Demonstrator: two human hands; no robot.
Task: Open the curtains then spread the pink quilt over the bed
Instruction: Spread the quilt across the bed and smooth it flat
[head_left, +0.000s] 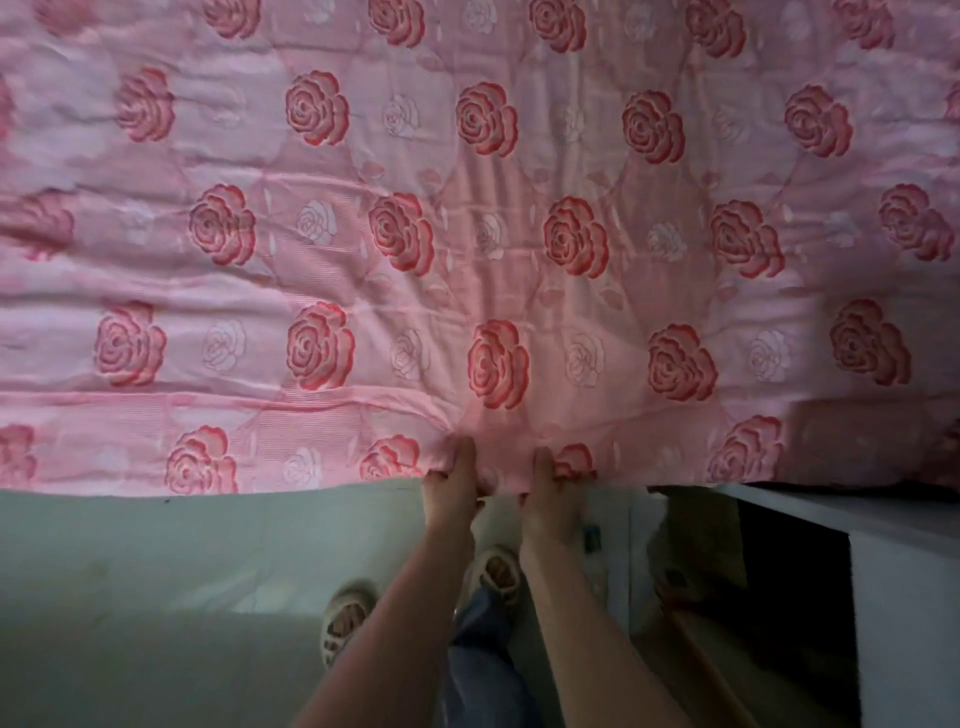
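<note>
A pink quilt (467, 208) printed with red and white roses lies spread across the bed and fills the upper two thirds of the view. Its near edge hangs just past the bed's side. My left hand (452, 478) grips that edge at the lower middle, thumb on top of the fabric. My right hand (550, 483) grips the same edge a short way to the right. Folds fan out from the two hands into the quilt. The curtains are out of view.
Pale grey-green floor (182, 582) lies below the quilt's edge on the left. My two feet in light slippers (345, 618) stand beside the bed. At the lower right a white cabinet (904, 597) with a dark opening stands close to my right arm.
</note>
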